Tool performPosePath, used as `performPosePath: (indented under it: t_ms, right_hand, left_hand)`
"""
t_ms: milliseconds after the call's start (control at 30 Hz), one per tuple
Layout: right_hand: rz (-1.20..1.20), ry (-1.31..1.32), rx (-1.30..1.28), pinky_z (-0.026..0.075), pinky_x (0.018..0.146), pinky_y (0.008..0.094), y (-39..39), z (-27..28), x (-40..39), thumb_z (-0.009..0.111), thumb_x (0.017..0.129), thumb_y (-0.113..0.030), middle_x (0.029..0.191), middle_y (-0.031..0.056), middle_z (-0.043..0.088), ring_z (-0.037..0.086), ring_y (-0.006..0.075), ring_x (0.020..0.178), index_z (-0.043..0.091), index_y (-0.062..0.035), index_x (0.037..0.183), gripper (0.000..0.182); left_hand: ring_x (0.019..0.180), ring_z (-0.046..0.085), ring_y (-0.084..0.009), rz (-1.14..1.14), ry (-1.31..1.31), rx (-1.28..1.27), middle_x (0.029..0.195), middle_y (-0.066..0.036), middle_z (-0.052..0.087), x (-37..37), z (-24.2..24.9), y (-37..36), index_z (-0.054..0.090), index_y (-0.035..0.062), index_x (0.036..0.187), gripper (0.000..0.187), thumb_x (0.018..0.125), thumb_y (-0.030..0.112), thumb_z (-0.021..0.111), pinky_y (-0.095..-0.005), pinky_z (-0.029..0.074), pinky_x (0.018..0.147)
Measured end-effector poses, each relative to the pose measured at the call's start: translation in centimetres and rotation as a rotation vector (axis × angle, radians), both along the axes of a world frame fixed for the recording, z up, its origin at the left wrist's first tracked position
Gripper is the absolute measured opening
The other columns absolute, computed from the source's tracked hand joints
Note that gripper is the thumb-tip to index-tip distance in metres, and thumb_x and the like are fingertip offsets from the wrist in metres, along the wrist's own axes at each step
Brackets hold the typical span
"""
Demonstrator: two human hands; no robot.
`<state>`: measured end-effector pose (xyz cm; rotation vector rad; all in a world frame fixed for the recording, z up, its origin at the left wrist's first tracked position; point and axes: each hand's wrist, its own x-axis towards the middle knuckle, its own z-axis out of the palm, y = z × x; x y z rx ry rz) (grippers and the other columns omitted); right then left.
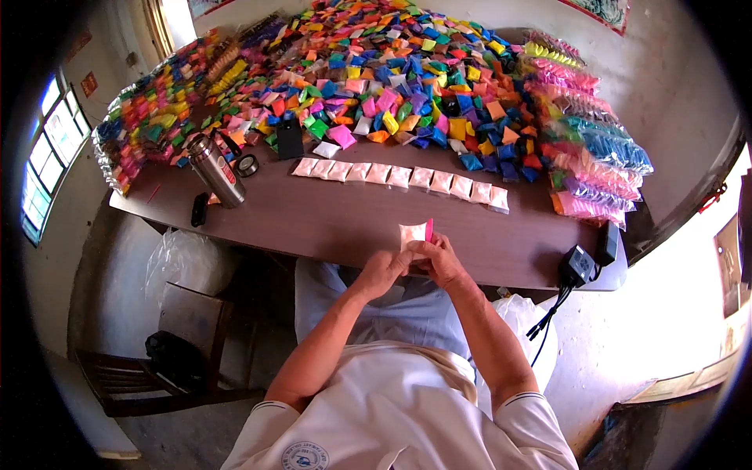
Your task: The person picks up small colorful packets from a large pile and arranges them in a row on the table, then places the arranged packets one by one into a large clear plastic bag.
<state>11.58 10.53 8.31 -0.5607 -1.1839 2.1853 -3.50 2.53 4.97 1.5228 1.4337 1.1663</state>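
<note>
Just above the table's front edge, I hold a small pale pink packet (413,235) upright between both hands. My left hand (382,272) is closed, its fingertips at the packet's lower edge. Closed as well, my right hand (443,260) pinches the packet from the right. A bright pink strip (429,229) shows along the packet's right side, by my right fingers. Beyond my hands, a row of similar pale pink packets (399,177) lies side by side across the brown table (329,215).
A large heap of colourful packets (407,78) covers the back, with bundled packets (595,149) stacked at right. A steel thermos (218,174) and a black phone-like item (290,139) stand at left. Black power adapters (578,266) sit at the right corner. A wooden chair (188,329) is at lower left.
</note>
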Motion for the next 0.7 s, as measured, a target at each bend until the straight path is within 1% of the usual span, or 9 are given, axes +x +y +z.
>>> performPosePath:
  t_ms: [33, 100, 233, 300, 333, 400, 467, 533, 700]
  right_hand:
    - [0.002, 0.012, -0.03, 0.056, 0.057, 0.0328, 0.0, 0.0, 0.0, 0.06, 0.087, -0.008, 0.076, 0.0139, 0.067, 0.066, 0.0221, 0.06, 0.061, 0.0042, 0.089, 0.013]
    - [0.008, 0.011, -0.005, 0.056, 0.056, 0.0324, 0.1, 0.1, 0.1, 0.061, 0.086, -0.009, 0.075, 0.0119, 0.067, 0.066, 0.0221, 0.06, 0.061, 0.0026, 0.087, 0.011]
    - [0.019, 0.032, 0.073, 0.056, 0.055, 0.0311, 0.4, -0.9, -0.3, 0.062, 0.085, -0.009, 0.074, 0.0101, 0.066, 0.066, 0.0217, 0.059, 0.062, 0.0023, 0.085, 0.011]
    - [0.023, 0.03, 0.078, 0.056, 0.055, 0.0308, 0.5, -1.3, -0.3, 0.062, 0.085, -0.009, 0.073, 0.0102, 0.066, 0.066, 0.0212, 0.058, 0.063, 0.0026, 0.084, 0.011]
    - [0.027, 0.028, 0.084, 0.055, 0.055, 0.0306, 0.5, -1.4, -0.3, 0.062, 0.085, -0.008, 0.073, 0.0102, 0.067, 0.066, 0.0208, 0.058, 0.063, 0.0029, 0.084, 0.011]
    - [0.028, 0.031, 0.1, 0.056, 0.055, 0.0306, 0.6, -1.3, -0.2, 0.062, 0.085, -0.008, 0.074, 0.0102, 0.067, 0.066, 0.021, 0.058, 0.063, 0.0028, 0.084, 0.011]
    - [0.031, 0.034, 0.117, 0.056, 0.056, 0.0307, 0.6, -1.0, -0.1, 0.062, 0.085, -0.007, 0.074, 0.0102, 0.067, 0.066, 0.0212, 0.059, 0.063, 0.0026, 0.084, 0.01]
    - [0.013, 0.028, -0.026, 0.056, 0.056, 0.0306, 0.3, -0.5, 0.1, 0.062, 0.085, -0.007, 0.074, 0.0098, 0.067, 0.066, 0.0209, 0.06, 0.064, 0.0027, 0.084, 0.01]
    - [0.029, 0.024, 0.026, 0.056, 0.054, 0.0318, 0.6, -1.3, -0.3, 0.064, 0.085, -0.009, 0.074, 0.0096, 0.066, 0.066, 0.0212, 0.061, 0.064, 0.0026, 0.085, 0.012]
  left_hand:
    - [0.063, 0.05, -0.0146, 0.001, 0.0, -0.001, 0.064, -0.004, 0.054, 0.1, 0.1, -0.1, 0.055, 0.001, 0.07, 0.057, 0.098, 0.05, 0.043, -0.0305, 0.042, 0.061]
    - [0.061, 0.053, -0.0227, 0.024, 0.043, 0.015, 0.062, -0.009, 0.053, 0.4, 0.3, -0.1, 0.055, 0.0018, 0.069, 0.067, 0.095, 0.06, 0.037, -0.0353, 0.041, 0.06]
    - [0.061, 0.053, -0.0231, 0.024, 0.057, -0.003, 0.062, -0.01, 0.054, 0.1, -0.1, -0.1, 0.055, 0.002, 0.07, 0.065, 0.096, 0.058, 0.037, -0.0359, 0.041, 0.06]
    - [0.063, 0.05, -0.0159, 0.016, 0.071, -0.006, 0.065, -0.004, 0.054, 0.1, 0.1, -0.1, 0.055, 0.0014, 0.071, 0.059, 0.097, 0.053, 0.043, -0.0317, 0.042, 0.062]
    - [0.063, 0.05, -0.0159, 0.016, 0.071, -0.006, 0.065, -0.004, 0.054, 0.2, 0.3, -0.2, 0.055, 0.0014, 0.071, 0.059, 0.097, 0.053, 0.043, -0.0317, 0.042, 0.062]
    - [0.062, 0.053, -0.0246, 0.03, 0.097, 0.015, 0.063, -0.01, 0.053, 0.5, 0.6, -0.3, 0.055, 0.0029, 0.073, 0.063, 0.096, 0.058, 0.034, -0.0368, 0.041, 0.06]
    - [0.062, 0.053, -0.0248, 0.014, 0.09, 0.017, 0.063, -0.01, 0.053, 0.4, 0.7, -0.2, 0.055, 0.003, 0.073, 0.064, 0.096, 0.059, 0.034, -0.0366, 0.041, 0.061]
    - [0.061, 0.053, -0.025, -0.002, 0.08, 0.016, 0.063, -0.01, 0.053, 0.3, 0.5, -0.2, 0.055, 0.0031, 0.074, 0.064, 0.096, 0.059, 0.033, -0.0365, 0.041, 0.061]
    - [0.06, 0.053, -0.0257, 0.022, 0.097, 0.007, 0.062, -0.01, 0.053, 0.4, 0.2, -0.1, 0.055, 0.0031, 0.072, 0.066, 0.096, 0.061, 0.032, -0.0372, 0.041, 0.06]
